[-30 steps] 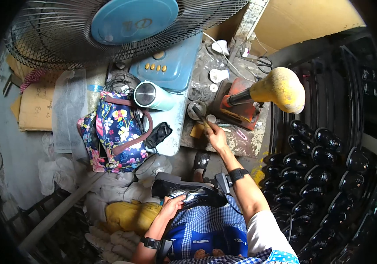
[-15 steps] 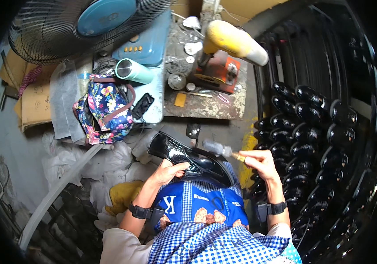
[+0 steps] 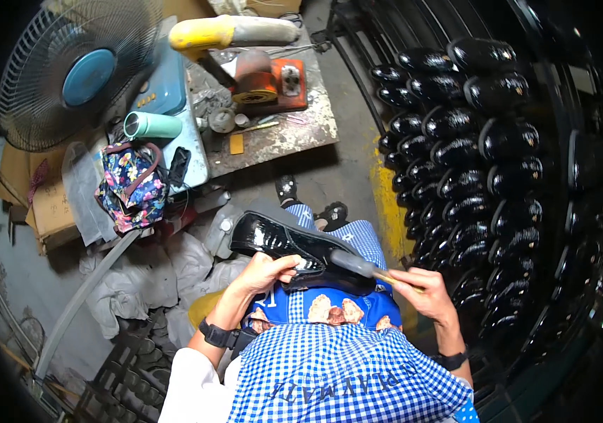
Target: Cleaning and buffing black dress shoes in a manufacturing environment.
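A glossy black shoe point(image 3: 268, 236) rests across my lap on its side, its grey sole edge facing away from me. My left hand point(image 3: 271, 271) is closed on the shoe near its opening, thumb on top. In my right hand point(image 3: 420, 287) is the thin wooden handle of a brush point(image 3: 353, 264). Its greyish head lies over the right end of the shoe, at the upper near the sole edge; contact is hard to make out. A blue checked apron point(image 3: 315, 359) covers my lap beneath the shoe.
On my right stands a rack of several glossy black shoes point(image 3: 510, 138). A worn table point(image 3: 315, 127) ahead carries a yellow-handled device point(image 3: 231, 32) on an orange base. To the left are a fan point(image 3: 89, 77), a mint tumbler point(image 3: 152, 125), a floral bag point(image 3: 131, 185) and white sacks point(image 3: 139, 282).
The brush has come down from beside the shoe onto its right end. The shoe is turned, showing more of its sole edge. My view has shifted to the right.
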Available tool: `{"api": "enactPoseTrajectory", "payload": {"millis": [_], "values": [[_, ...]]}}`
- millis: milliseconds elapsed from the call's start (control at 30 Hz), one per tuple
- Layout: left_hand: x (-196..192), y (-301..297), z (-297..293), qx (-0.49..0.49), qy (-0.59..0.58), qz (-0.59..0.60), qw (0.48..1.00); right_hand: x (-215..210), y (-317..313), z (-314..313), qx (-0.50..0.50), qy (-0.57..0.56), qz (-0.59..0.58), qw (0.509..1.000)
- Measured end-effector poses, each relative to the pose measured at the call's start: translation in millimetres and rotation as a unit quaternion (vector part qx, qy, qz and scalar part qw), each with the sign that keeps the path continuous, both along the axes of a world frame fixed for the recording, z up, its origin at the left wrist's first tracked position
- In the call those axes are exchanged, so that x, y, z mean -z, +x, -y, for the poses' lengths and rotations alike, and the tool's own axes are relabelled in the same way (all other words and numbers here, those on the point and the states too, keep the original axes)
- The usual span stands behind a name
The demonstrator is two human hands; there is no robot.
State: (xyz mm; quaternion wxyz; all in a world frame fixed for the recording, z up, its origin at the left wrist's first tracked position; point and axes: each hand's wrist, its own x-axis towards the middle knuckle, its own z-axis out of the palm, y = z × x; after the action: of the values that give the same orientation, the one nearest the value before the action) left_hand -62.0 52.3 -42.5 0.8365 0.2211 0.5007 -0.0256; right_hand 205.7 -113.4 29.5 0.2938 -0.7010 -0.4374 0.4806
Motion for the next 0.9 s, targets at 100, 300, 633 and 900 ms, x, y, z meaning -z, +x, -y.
{"api": "enactPoseTrajectory", "payload": {"millis": [100, 300, 633, 900], "values": [[-5.2, 25.8, 18.8, 0.119, 0.016, -0.069, 0.99, 11.2, -16.8, -20.2, 0.013, 0.055, 0.017, 0.998], [-6.7, 26.7, 42.9, 0.08, 0.023, -0.045, 0.995, -2.1, 19.2, 37.9, 0.042, 0.0, -0.031, 0.999], [-25.4, 42.7, 61.5, 0.112, 0.056, -0.027, 0.992, -7.2, 16.7, 61.8, 0.027, 0.054, -0.012, 0.998], [-18.8, 42.9, 71.0, 0.156, 0.071, -0.068, 0.983, -13.2, 31.3, 71.9, 0.031, 0.04, 0.018, 0.999]]}}
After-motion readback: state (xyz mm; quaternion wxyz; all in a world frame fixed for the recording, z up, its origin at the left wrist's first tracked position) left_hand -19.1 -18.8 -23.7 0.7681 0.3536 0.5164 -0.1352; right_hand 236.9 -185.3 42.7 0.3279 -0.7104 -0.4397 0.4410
